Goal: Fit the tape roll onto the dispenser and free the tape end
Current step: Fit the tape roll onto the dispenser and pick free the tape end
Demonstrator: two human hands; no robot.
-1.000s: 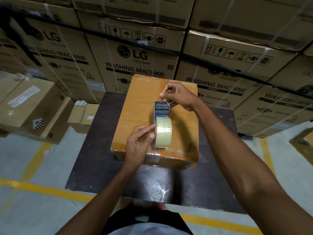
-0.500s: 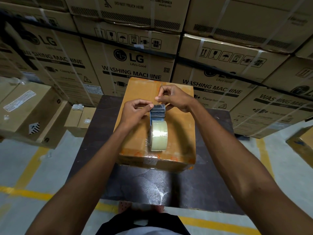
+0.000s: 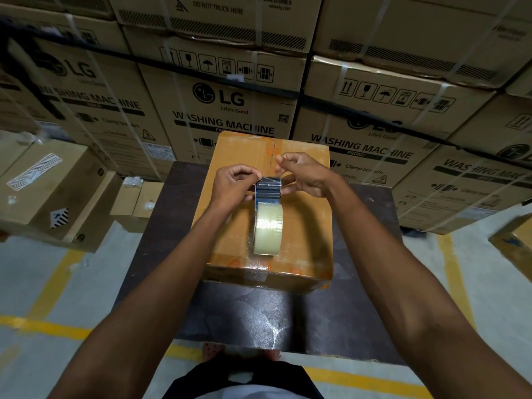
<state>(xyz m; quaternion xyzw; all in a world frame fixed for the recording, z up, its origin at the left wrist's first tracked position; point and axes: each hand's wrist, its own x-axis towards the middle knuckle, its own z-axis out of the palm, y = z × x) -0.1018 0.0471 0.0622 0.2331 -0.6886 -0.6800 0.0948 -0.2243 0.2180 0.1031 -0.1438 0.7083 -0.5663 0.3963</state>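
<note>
A clear tape roll [image 3: 266, 228] sits upright in a blue tape dispenser [image 3: 268, 189], which rests on a brown cardboard box [image 3: 305, 226]. My left hand [image 3: 234, 185] pinches at the dispenser's left side near its head. On the other side, my right hand [image 3: 299, 175] pinches a thin, nearly invisible strip of tape just above and beyond the dispenser head. The tape end itself is hard to make out between the fingers.
The box lies on a dark table [image 3: 172, 226]. Stacked washing machine cartons [image 3: 230, 110] form a wall behind it. Smaller cartons [image 3: 54, 191] stand on the floor at the left, another carton [image 3: 515, 240] at the right. Yellow lines [image 3: 51, 283] mark the grey floor.
My left hand has moved from the side of the tape roll up to the dispenser head. The right hand has stayed pinched beyond the head. The view has shifted slightly.
</note>
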